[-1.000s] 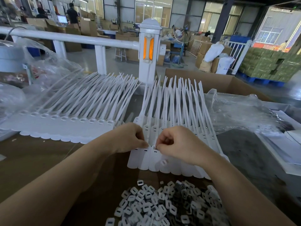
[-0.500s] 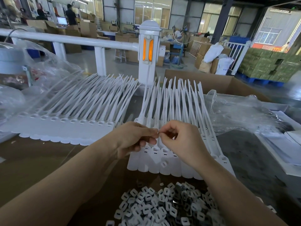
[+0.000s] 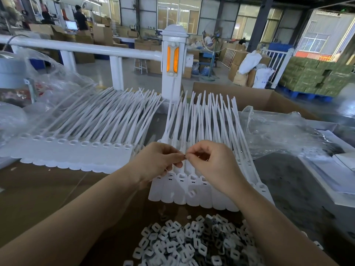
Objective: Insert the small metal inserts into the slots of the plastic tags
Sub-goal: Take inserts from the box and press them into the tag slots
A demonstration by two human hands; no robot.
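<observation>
Item: insertion step, hands meeting above the work. The left hand point(image 3: 159, 162) and the right hand point(image 3: 213, 162) were raised just over the near strip of white plastic tags with long tapering tails point(image 3: 192, 191), fingertips touching at the centre and pinching between them a tiny dark piece point(image 3: 184, 155), judged to be one small metal insert; its shape was too small to make out. The strip lay on the brown cardboard-covered desk point(image 3: 48, 189), its row of slotted heads point(image 3: 181, 178) directly at 6 o'clock from the pinch. A second strip of the same white tags point(image 3: 76, 150) lay at 9 o'clock, apart from the hands. The heap of small white and grey rectangular inserts point(image 3: 192, 244) sat at 6 o'clock, near the lower edge of the view; one loose white insert point(image 3: 191, 193) rested on the near strip. Crumpled clear plastic sheeting point(image 3: 278, 135) lay at 3 o'clock. Handling note, as judgement: the piece should be turned square to the slot while both hands pinch it, then passed to one hand and lowered straight into the nearest open slot, the other hand steadying the strip so the heads do not shift.
</observation>
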